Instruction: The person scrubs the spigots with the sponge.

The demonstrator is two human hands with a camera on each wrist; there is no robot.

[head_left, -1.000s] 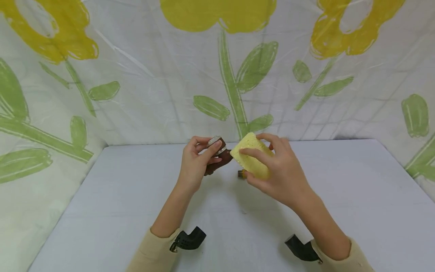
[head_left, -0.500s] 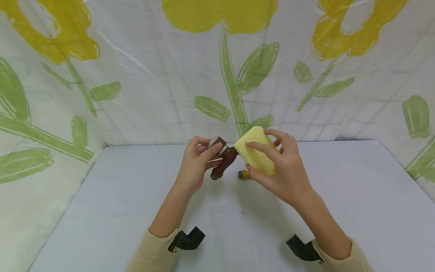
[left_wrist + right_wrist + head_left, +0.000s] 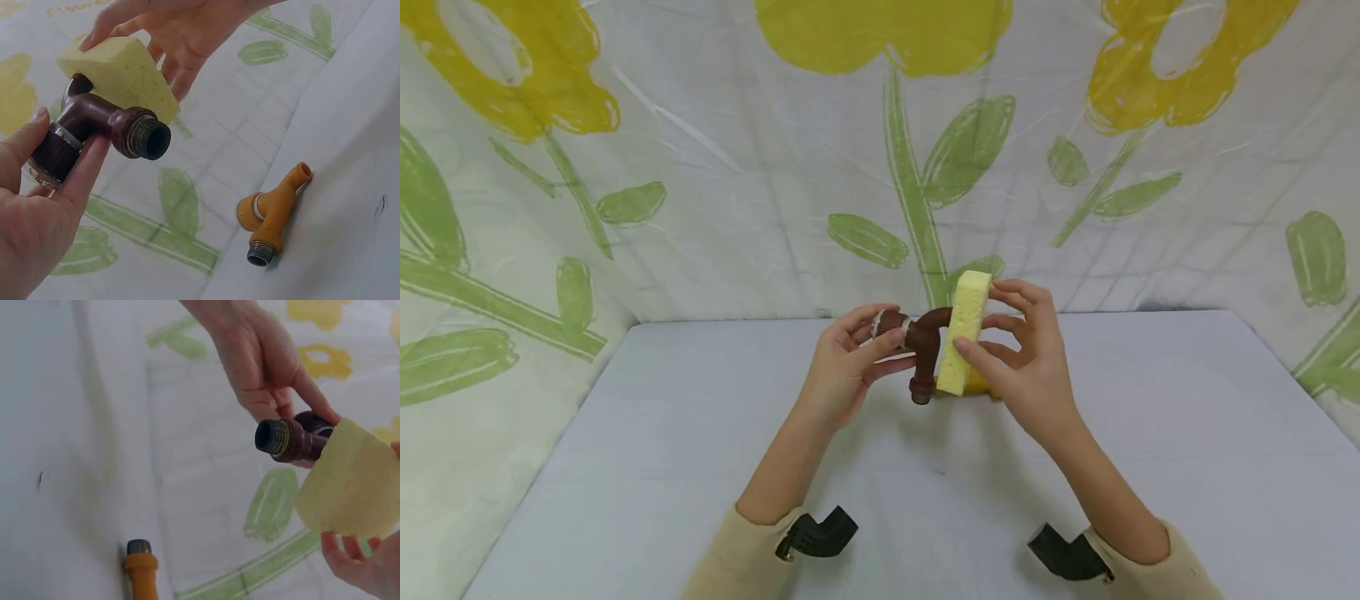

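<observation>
My left hand [image 3: 842, 362] grips a dark brown faucet [image 3: 927, 342] by its round knob, thumb in front and fingers behind. The threaded end of this faucet [image 3: 100, 119] faces the camera in the left wrist view. A pale yellow sponge [image 3: 965, 333] is pinched between the thumb and fingers of my right hand [image 3: 1033, 367]. In the left wrist view the sponge [image 3: 122, 78] lies right against the faucet's spout end. Behind the sponge on the table, an orange-yellow faucet [image 3: 272, 209] lies on its side, mostly hidden in the head view.
The white table [image 3: 662, 450] spreads out below both hands. At its back edge hangs a white sheet [image 3: 715, 225] printed with yellow flowers and green leaves. Black curved mounts [image 3: 820, 533] stick out from the beige sleeves at both wrists.
The brown faucet has turned and moved right, so its threaded end now points down. The sponge has rotated from its broad face to its narrow edge in the head view.
</observation>
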